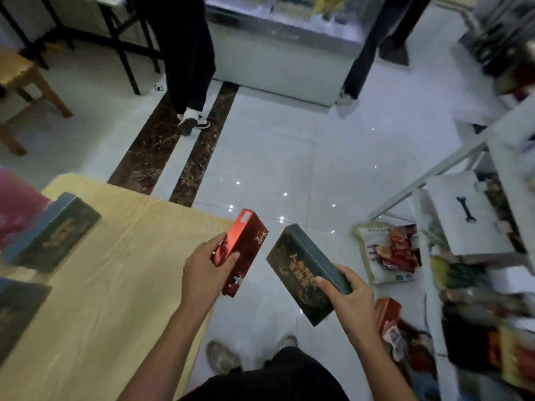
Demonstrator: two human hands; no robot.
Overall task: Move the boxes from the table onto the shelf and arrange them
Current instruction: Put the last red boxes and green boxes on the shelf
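Wooden table (pixel 115 285), tiled floor (pixel 275 154); left grip (pixel 199 270) clamping red box (pixel 249 241), right grip (pixel 350 296) dark box (pixel 295 264).

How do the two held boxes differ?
The red box is red and narrower; the dark green box is wider, with gold lettering. The left hand grips the red box, far end angled right; the right hand grips the dark green box, far end angled left. Both are oblong cartons held above the floor.
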